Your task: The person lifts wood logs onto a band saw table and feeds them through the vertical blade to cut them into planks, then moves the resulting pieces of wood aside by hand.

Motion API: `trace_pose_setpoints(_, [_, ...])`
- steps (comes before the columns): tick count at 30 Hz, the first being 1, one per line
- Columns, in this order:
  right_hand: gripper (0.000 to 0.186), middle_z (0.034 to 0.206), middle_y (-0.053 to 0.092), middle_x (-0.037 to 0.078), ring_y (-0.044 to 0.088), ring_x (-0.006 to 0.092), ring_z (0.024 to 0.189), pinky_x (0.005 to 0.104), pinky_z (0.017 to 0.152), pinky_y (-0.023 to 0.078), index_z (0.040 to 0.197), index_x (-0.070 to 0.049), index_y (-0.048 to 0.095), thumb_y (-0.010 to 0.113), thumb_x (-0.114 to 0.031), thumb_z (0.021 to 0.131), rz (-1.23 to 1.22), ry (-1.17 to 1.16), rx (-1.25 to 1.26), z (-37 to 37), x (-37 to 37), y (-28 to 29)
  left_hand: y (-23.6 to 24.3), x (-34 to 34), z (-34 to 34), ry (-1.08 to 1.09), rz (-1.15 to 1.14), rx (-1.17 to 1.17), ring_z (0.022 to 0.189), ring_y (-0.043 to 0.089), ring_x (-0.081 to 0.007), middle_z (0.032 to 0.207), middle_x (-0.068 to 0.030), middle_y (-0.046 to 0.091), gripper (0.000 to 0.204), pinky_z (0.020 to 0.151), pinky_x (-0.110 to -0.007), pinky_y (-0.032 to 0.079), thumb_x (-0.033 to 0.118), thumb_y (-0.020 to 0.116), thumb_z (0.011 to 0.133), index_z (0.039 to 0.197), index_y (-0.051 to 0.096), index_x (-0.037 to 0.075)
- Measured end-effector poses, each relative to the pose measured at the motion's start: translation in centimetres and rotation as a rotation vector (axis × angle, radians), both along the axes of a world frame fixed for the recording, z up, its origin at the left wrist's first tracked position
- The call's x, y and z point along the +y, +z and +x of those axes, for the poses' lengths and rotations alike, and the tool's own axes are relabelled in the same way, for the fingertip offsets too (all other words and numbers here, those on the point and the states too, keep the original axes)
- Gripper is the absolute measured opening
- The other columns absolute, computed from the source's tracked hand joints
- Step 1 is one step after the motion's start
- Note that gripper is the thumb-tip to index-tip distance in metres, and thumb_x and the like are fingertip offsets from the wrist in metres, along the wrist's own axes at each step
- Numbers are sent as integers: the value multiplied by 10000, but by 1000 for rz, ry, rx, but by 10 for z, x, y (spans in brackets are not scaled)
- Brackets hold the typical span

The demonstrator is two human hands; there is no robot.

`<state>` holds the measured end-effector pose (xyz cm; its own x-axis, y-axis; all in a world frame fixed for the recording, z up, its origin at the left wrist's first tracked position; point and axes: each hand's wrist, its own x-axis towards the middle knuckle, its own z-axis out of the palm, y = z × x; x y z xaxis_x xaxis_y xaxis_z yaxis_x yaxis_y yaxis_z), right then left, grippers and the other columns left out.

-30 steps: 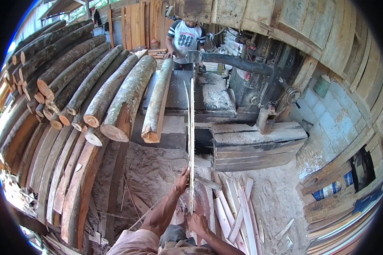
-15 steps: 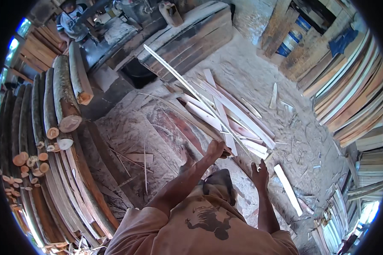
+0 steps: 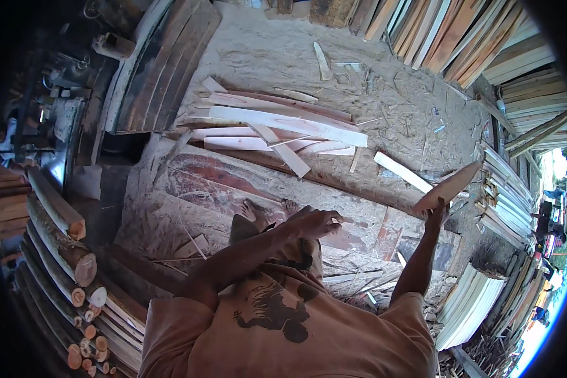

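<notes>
- in the head view, your right hand was closed around a flat, tapered wooden slab, gripping it along its lower edge.
- that slab was tilted, its narrow tip rising to the right, and it was held out to your right, in front of a bundle of pale strips.
- your left hand was in front of your body, held palm inward, with its fingers loosely bent and nothing gripped in them.
- your shirt bore a dark printed figure; the small bright-coloured things at the right rim were too blurred for any lettering to be read.
- your bare feet were beside a worn reddish board.
- beyond them was a pile of sawn boards, lying across one another on the dusty ground.
- a loose pale board lay between that pile and the slab in your hand.
- to your left, round logs were stacked, several cut ends facing you.
- at the upper left was a plank-sided box; at the upper right, planks stood close together.
</notes>
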<state>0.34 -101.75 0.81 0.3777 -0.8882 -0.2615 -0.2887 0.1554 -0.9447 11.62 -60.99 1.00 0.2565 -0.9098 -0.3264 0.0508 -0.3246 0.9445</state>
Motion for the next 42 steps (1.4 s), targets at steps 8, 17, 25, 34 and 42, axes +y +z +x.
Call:
trace_pose_setpoints(8, [582, 1133, 559, 150, 637, 242, 817, 344, 589, 520, 1292, -78, 400, 561, -395, 832, 41, 342, 558, 77, 149, -100, -90, 305, 62, 1108, 333, 208, 813, 616, -170, 886, -85, 624, 394, 665, -308, 481, 300, 484, 882, 1173, 485, 35])
trace_pose_setpoints(17, [440, 934, 632, 82, 641, 189, 740, 351, 605, 520, 1183, -84, 510, 585, -332, 828, 344, 974, 909, 155, 382, -120, -124, 631, -32, 2084, 411, 462, 972, 566, -196, 1098, -83, 591, 469, 770, -345, 434, 394, 487, 876, 1261, 419, 133])
trace_pose_setpoints(25, [275, 821, 603, 54, 603, 168, 665, 340, 530, 487, 1025, -105, 570, 510, -318, 862, 75, 1380, 908, 321, 434, -170, -140, 503, -180, 2625, 14, 841, 845, 578, -210, 1048, -77, 597, 437, 710, -343, 467, 378, 492, 872, 1224, 445, 123])
trace_pose_setpoints(34, [289, 850, 602, 39, 609, 138, 676, 280, 516, 477, 1089, -97, 527, 526, -274, 859, -82, 1835, 757, 451, 696, -112, -158, 413, -151, 2455, -9, 1090, 845, 597, -190, 999, -62, 617, 476, 684, -365, 445, 372, 506, 867, 1242, 415, 93])
trace_pose_setpoints(42, [316, 915, 609, 93, 621, 234, 712, 407, 594, 504, 1106, -101, 545, 512, -291, 856, -100, 1968, 1004, 496, 799, -203, -176, 532, -91, 2760, 9, 940, 773, 602, -178, 951, -68, 620, 432, 633, -331, 454, 327, 496, 874, 1227, 431, 87])
